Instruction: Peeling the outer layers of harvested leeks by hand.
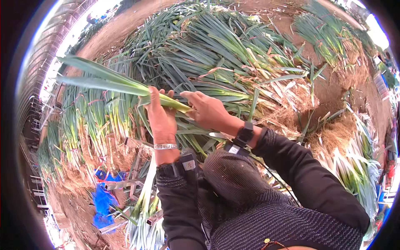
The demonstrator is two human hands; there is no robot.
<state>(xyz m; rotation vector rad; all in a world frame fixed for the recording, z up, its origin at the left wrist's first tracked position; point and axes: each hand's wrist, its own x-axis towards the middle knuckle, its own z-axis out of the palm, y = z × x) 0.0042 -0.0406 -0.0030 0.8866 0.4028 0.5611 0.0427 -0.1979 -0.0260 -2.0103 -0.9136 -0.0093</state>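
Note:
A long green onion (112, 82) slants across the front of me, its blue-green leaves fanning out to the upper left. My left hand (161, 118) is closed round the stalk just below the leaves, thumb up along it. At the stalk's paler lower end (180, 106) is my right hand (210, 112), fingers bent and the thumb side pressed against it. The tip of that end is hidden by the right hand. Beneath both hands lies a big heap of green onions (233, 54), with roots toward the right.
Tied bundles of green onions (89, 121) stand in a row at the left. More bundles lie at the far right (329, 41) and near right (354, 158). Blue plastic (103, 202) and wooden slats (114, 226) sit on the dirt floor at lower left. My knee (233, 179) is close below my hands.

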